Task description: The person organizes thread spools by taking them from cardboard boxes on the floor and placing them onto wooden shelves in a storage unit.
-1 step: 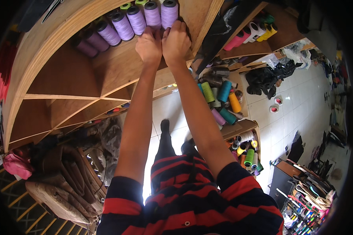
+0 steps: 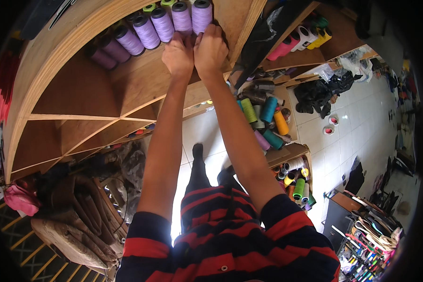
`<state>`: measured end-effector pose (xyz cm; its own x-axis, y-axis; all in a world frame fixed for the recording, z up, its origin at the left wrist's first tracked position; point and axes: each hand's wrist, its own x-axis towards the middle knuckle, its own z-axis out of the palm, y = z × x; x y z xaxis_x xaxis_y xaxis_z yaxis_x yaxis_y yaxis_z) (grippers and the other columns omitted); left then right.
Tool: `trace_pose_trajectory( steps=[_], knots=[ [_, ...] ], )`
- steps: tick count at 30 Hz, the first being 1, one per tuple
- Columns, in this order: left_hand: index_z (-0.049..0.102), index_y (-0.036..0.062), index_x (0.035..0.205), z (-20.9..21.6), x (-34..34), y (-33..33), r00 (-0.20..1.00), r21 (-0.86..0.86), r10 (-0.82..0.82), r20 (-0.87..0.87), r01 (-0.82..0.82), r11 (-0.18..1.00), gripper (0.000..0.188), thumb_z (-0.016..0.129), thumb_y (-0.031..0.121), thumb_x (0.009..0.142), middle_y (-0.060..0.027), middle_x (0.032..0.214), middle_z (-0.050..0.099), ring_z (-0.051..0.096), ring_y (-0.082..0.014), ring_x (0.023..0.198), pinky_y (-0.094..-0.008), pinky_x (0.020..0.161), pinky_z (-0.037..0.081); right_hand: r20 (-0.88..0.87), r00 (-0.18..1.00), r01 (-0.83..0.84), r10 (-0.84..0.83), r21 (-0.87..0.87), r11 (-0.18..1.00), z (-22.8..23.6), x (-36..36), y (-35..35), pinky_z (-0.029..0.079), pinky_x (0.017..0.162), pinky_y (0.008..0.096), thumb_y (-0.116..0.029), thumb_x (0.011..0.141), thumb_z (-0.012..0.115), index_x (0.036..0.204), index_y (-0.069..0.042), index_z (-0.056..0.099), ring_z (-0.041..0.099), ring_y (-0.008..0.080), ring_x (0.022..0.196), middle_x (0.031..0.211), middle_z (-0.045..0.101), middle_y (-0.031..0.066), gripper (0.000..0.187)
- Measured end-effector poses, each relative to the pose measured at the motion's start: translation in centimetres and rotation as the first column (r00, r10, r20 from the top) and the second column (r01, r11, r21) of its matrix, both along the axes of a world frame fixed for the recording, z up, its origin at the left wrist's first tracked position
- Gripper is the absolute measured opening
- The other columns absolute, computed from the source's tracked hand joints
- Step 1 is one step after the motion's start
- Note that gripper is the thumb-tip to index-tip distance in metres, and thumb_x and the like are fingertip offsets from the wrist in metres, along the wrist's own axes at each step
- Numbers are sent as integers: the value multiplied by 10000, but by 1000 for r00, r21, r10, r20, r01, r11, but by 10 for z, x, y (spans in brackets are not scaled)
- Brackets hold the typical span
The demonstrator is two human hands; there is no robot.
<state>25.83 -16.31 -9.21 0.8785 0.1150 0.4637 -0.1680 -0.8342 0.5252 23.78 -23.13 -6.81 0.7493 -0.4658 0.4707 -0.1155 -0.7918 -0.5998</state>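
On the top shelf, a row of light purple thread spools (image 2: 162, 26) with black ends stands upright. My left hand (image 2: 177, 56) is closed, knuckles up, against the lower end of the second spool from the right (image 2: 182, 19). Beside it my right hand (image 2: 211, 49) is curled in the same way at the foot of the rightmost spool (image 2: 202, 18). The two hands meet at the thumbs. My fingertips are hidden, so whether they grip a spool or something small does not show.
Empty-looking wooden compartments (image 2: 75, 94) lie below the shelf. Coloured thread spools lie heaped (image 2: 268, 110) and in a cardboard box (image 2: 309, 164) on my right. Brown folded material (image 2: 75, 225) rests at lower left. Black plastic bags (image 2: 315, 96) sit on the tiled floor.
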Motion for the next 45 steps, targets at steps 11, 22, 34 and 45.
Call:
trace_pose_trajectory(
  steps=[11,22,34,45],
  knots=[
    [477,61,968,-2,-1,-2,997,220,-30,-69,44,975,286,571,316,881,-157,836,659,650,-338,735,-446,661,503,-23,999,25,-31,-209,978,-8,16,-8,553,593,394,-125,703,720,902,-15,542,673,292,712,919,597,147,289],
    [615,6,869,-7,-10,21,949,-221,-297,106,314,923,115,605,108,817,-174,868,651,636,-351,801,-432,706,491,29,973,-222,230,-157,962,-9,-30,-11,531,813,392,-78,671,723,1091,31,569,609,325,988,1100,584,166,460],
    [671,38,941,12,-92,64,896,-417,-438,70,425,804,119,632,81,837,-127,879,654,604,-230,691,-323,623,457,-195,966,-209,168,-216,954,-16,-18,5,417,972,407,-126,670,656,1286,64,467,511,323,1152,1297,513,226,672],
    [635,-24,988,66,-178,87,914,-757,-402,-57,223,614,319,463,244,997,-52,660,593,528,-77,573,-217,538,419,-88,812,-554,577,193,810,-25,-110,-8,300,1090,387,-122,810,600,1277,16,500,329,403,1319,1352,467,218,497]
  ],
)
